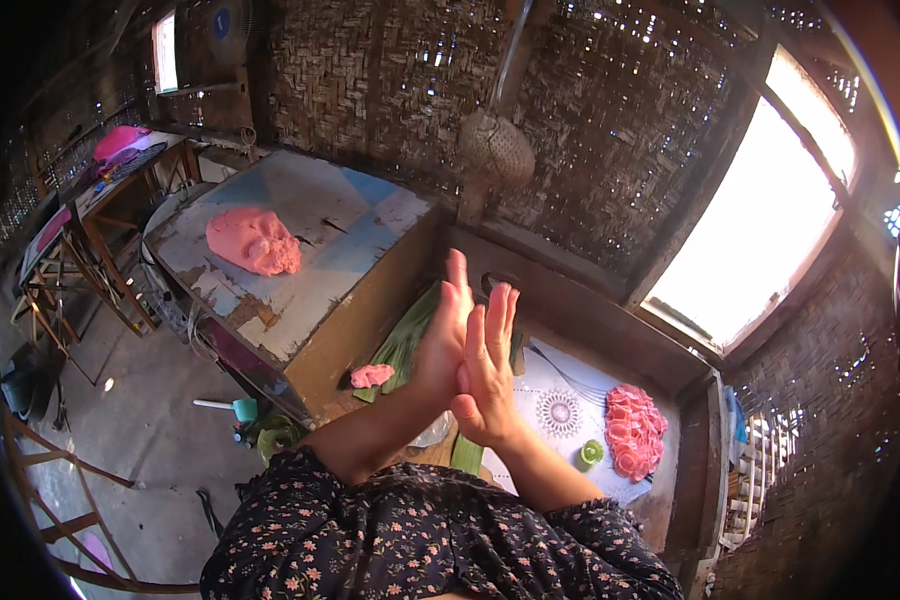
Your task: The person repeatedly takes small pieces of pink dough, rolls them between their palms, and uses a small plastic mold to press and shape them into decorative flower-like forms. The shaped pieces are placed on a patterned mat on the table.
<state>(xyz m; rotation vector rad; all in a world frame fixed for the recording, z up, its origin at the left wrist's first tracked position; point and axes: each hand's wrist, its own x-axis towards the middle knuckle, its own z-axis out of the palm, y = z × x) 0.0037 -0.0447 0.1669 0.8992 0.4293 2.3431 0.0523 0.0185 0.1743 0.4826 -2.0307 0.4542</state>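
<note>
My left hand and my right hand are raised in front of my body, palms pressed together near the wrists. The fingers of both are stretched out straight. Whether anything lies between the palms is hidden. Below and to the left of them, a small lump of pink dough sits beside long green leaf strips. To the right, a heap of pink flattened dough pieces rests on a white patterned sheet. A small green container stands next to that heap.
A large mound of pink dough lies on a worn, peeling tabletop at the left. Wooden-framed furniture stands farther left. A teal-headed tool with a white handle is low at the left. Woven walls enclose the far side.
</note>
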